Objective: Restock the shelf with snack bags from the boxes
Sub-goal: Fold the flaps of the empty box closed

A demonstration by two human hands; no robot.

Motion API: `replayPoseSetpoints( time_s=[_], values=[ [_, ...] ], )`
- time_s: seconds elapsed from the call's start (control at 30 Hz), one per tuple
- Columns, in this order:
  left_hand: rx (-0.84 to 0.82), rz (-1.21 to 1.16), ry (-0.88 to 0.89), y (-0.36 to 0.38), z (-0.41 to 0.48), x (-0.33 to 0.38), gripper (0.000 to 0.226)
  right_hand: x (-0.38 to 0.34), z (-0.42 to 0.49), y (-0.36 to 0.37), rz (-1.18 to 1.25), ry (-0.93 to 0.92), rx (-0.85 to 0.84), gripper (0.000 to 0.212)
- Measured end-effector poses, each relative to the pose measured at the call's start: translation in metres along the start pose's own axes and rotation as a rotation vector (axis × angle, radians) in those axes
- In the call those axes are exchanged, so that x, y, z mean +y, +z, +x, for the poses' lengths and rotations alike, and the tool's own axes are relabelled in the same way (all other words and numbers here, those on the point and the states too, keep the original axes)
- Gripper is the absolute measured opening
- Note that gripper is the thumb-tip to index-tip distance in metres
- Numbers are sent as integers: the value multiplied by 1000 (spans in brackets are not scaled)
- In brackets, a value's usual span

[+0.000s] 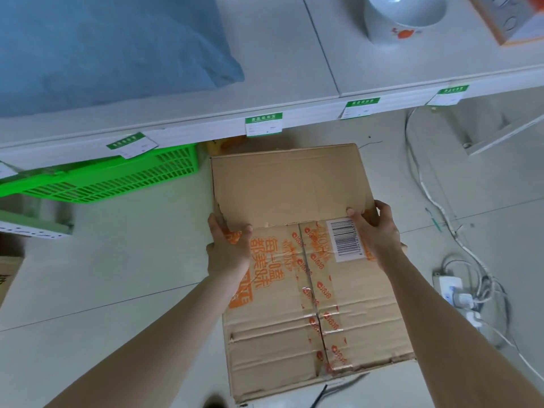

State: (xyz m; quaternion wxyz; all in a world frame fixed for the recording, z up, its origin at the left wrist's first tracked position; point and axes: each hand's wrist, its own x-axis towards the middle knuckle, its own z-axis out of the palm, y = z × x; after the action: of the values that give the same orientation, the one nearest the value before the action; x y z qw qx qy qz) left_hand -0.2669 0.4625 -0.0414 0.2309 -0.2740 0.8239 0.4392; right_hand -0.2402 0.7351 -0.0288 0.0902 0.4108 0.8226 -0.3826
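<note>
A brown cardboard box [294, 290] with orange print, a barcode label and a taped seam is in the middle of the view above the pale floor. My left hand [226, 245] grips its left edge, thumb on top. My right hand [376, 234] grips the right edge beside the barcode. A plain flap [288, 184] stretches away from me toward the white shelf [294, 92]. No snack bags are visible; the box's contents are hidden.
A blue bag [103, 45], a white bowl [403, 19] and an orange-edged box [512, 22] sit on the shelf. A green plastic basket [112, 178] sits below the shelf at left. White cables and a power strip [456, 290] lie on the floor at right.
</note>
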Motion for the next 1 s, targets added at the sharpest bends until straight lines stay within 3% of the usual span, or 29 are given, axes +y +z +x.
replayPoseSetpoints(
  time_s=[0.53, 0.87, 1.0],
  values=[
    [-33, -64, -42, 88, -37, 39, 71, 36, 52, -70, -3, -5, 53, 72],
    [-45, -112, -66, 87, -39, 40, 74, 36, 52, -71, 17, -17, 23, 81],
    [-56, -143, -114, 86, -38, 40, 79, 39, 53, -69, 5, -18, 45, 75]
  ],
)
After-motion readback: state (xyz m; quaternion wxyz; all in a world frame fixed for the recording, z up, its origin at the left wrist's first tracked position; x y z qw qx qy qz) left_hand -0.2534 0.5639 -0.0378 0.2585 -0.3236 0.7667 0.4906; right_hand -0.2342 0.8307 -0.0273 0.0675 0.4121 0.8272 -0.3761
